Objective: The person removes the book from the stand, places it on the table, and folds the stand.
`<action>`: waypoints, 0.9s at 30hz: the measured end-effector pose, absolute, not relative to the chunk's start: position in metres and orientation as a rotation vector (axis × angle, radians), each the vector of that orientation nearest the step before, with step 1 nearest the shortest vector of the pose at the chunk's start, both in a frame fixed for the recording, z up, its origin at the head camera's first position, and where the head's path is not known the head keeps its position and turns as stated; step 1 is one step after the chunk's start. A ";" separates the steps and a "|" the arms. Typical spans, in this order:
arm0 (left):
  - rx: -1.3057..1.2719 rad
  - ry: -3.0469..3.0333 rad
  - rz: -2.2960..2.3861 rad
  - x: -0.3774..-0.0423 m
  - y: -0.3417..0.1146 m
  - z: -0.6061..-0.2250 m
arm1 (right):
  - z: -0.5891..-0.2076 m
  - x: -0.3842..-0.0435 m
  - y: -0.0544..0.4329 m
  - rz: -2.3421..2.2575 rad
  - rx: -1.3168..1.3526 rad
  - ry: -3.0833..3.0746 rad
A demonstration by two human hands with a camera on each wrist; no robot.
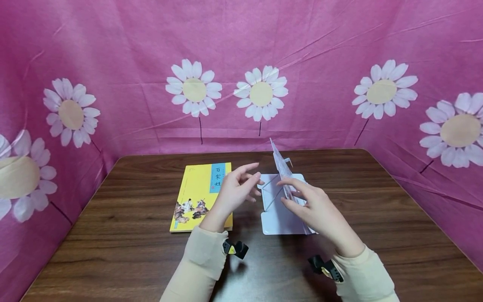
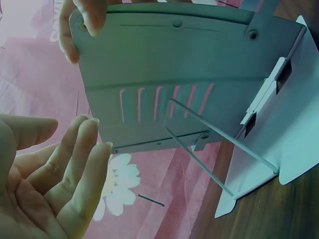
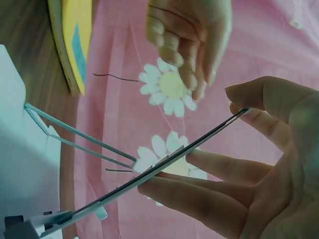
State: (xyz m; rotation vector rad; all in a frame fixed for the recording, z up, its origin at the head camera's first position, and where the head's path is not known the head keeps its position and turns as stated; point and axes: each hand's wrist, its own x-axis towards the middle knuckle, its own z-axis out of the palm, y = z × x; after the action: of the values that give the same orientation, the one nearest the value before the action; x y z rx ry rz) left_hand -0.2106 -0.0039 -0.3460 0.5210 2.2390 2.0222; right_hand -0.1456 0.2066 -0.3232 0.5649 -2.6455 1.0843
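A white metal book stand (image 1: 285,223) stands on the table, its slotted back plate (image 2: 149,64) tilted up from the flat base. A wire support (image 2: 219,134) runs between base and plate. My right hand (image 1: 311,201) grips the plate's edge, thumb on one face and fingers along the other, as the right wrist view shows. Left of the stand, my left hand (image 1: 238,187) is raised with loosely bent fingers, apart from the plate and holding nothing. Behind the left hand lies a yellow book (image 1: 194,184) with a blue title panel.
The dark wooden table (image 1: 132,201) bears both things. A pink cloth (image 1: 234,37) printed with white daisies hangs behind the table and along both sides. Small black devices (image 1: 235,248) are strapped at the wrists.
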 end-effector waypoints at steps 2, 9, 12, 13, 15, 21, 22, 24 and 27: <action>0.536 2.275 1.999 -0.210 -0.002 -0.346 | -0.320 -0.145 0.213 1.156 0.531 -2.662; 0.592 2.414 1.891 -0.209 0.005 -0.352 | -0.310 -0.145 0.232 1.266 0.437 -2.704; 0.626 2.469 1.837 -0.209 0.009 -0.355 | -0.309 -0.146 0.238 1.331 0.421 -2.705; 0.635 2.490 1.815 -0.208 0.010 -0.356 | -0.308 -0.146 0.240 1.358 0.421 -2.704; 0.643 2.534 1.769 -0.208 0.013 -0.357 | -0.307 -0.147 0.244 1.406 0.423 -2.703; 0.587 2.583 1.687 -0.206 0.018 -0.361 | -0.307 -0.149 0.255 1.453 0.451 -2.677; 0.584 2.580 1.683 -0.206 0.019 -0.362 | -0.307 -0.149 0.257 1.460 0.460 -2.668; 0.585 2.569 1.678 -0.205 0.021 -0.364 | -0.308 -0.149 0.261 1.490 0.485 -2.645; 0.587 2.565 1.662 -0.206 0.025 -0.367 | -0.309 -0.148 0.267 1.554 0.506 -2.612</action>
State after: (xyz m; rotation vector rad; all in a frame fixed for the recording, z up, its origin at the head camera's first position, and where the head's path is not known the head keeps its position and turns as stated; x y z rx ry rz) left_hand -0.2059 0.0245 -0.3669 0.5874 2.5647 1.6615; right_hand -0.1485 0.2674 -0.3088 0.5057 -2.6119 1.5542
